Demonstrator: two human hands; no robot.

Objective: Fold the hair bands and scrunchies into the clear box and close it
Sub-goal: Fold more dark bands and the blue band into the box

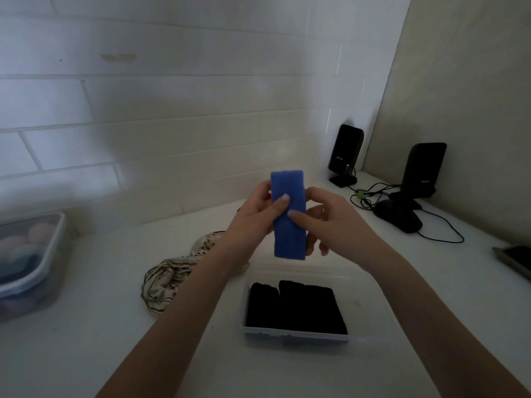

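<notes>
Both hands (253, 216) pinching blue hair band (288, 214), right fingers partly hidden

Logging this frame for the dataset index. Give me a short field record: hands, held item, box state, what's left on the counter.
left hand: pinching the blue hair band, thumb on front
right hand: pinching the same band from the other side
blue hair band: folded flat, held upright above the counter
clear box: open, no lid on it
box contents: black folded bands lying flat inside
still out: striped fabric piece crumpled left of the box
other: lidded container far left; two black speakers at back right
</notes>
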